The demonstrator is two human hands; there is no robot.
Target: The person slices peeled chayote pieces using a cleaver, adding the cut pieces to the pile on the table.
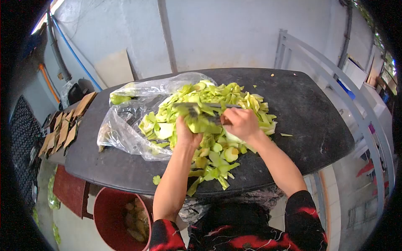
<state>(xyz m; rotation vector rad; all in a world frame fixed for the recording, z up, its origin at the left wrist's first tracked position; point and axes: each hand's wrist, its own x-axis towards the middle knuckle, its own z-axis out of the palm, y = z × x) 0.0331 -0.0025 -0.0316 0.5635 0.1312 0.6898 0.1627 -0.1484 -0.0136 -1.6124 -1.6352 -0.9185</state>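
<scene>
The table (310, 121) is topped in a dark, matt surface, scuffed in places, while the bag (130, 133) laid on it is made of clear, glossy, crinkled plastic. The wall (234, 37) is coated in pale paint, mostly smooth and dull, and the railing (318, 52) is finished in grey, apparently painted metal. The brown pieces (63, 129) are seen as matt and cardboard-like, and the red bin (102, 221) as smooth, slightly shiny plastic.

1. Pile (201, 90) sits mid-tbl (293, 146), right in front of you.
2. Plastic bag (130, 138)'s on your L, touching the pile.
3. Bin (104, 221)'s down L, below the near edge, scraps (138, 219) inside.
4. Cardboard pcs (65, 129) off the L end.
5. Rail (310, 51) on R, wall (234, 33) behind.
</scene>
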